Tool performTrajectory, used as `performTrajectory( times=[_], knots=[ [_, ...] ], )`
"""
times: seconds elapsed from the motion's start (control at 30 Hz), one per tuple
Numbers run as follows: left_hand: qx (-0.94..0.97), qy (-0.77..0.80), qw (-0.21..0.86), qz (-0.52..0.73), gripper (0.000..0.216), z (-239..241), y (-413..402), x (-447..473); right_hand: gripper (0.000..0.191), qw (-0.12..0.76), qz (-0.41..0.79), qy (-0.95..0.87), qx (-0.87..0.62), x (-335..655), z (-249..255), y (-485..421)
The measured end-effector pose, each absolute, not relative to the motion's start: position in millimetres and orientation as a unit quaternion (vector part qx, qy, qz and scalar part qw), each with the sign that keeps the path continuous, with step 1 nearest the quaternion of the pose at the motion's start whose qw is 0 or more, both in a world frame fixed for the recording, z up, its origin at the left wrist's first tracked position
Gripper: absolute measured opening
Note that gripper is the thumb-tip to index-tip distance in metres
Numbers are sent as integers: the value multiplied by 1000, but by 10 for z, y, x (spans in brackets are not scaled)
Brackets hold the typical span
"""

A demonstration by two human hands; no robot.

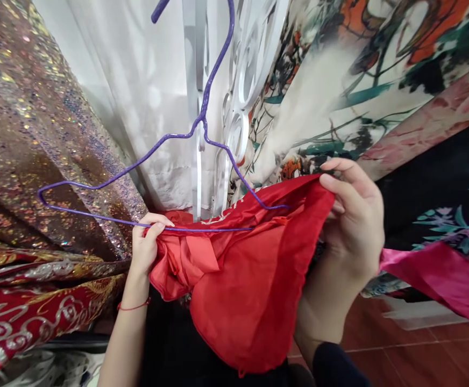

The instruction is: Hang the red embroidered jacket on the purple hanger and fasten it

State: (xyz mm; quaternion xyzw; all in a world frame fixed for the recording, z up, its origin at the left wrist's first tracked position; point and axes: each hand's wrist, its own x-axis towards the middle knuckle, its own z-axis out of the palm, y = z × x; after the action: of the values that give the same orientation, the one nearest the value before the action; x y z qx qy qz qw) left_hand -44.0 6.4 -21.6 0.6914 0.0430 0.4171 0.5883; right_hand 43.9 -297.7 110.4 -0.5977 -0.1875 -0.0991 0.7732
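Here, both hands work a glossy red satin garment [242, 279] onto a purple wire hanger [146, 177].
At frame centre, the left hand [148, 244] pinches cloth and hanger bar together; the right hand [353, 220] clamps the garment's edge, middle right.

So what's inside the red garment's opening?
The purple hanger's right arm runs into the red garment, which the left hand and right hand hold; its tip is covered.

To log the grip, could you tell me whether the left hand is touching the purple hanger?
Touching. The head view shows the left hand pinching the hanger's bottom wire, along with the red garment.
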Motion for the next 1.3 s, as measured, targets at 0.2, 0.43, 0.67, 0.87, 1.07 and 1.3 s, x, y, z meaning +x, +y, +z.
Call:
performTrajectory(
  times=[0.2, 0.43, 0.67, 0.87, 1.07, 1.3],
  knots=[
    [669, 41, 629, 393, 26, -323, -17, -444, 7, 642, -185, -302, -680, 735, 871, -2730],
    [667, 39, 642, 377, 23, -309, -23, -377, 28, 441, -185, -433, -764, 839, 520, -3004],
    [683, 38, 629, 368, 25, -346, -24, -327, 14, 308, -285, -415, -807, 668, 439, -3172],
    [692, 27, 618, 371, 23, -365, 28, -336, 13, 279, -242, -425, -826, 642, 586, -3383],
    [672, 32, 628, 392, 22, -331, 136, -387, 10, 235, -289, -404, -835, 645, 545, -3804],
    [666, 52, 638, 384, 21, -322, 113, -408, 15, 165, -295, -395, -854, 534, 562, -3982]
  ],
)
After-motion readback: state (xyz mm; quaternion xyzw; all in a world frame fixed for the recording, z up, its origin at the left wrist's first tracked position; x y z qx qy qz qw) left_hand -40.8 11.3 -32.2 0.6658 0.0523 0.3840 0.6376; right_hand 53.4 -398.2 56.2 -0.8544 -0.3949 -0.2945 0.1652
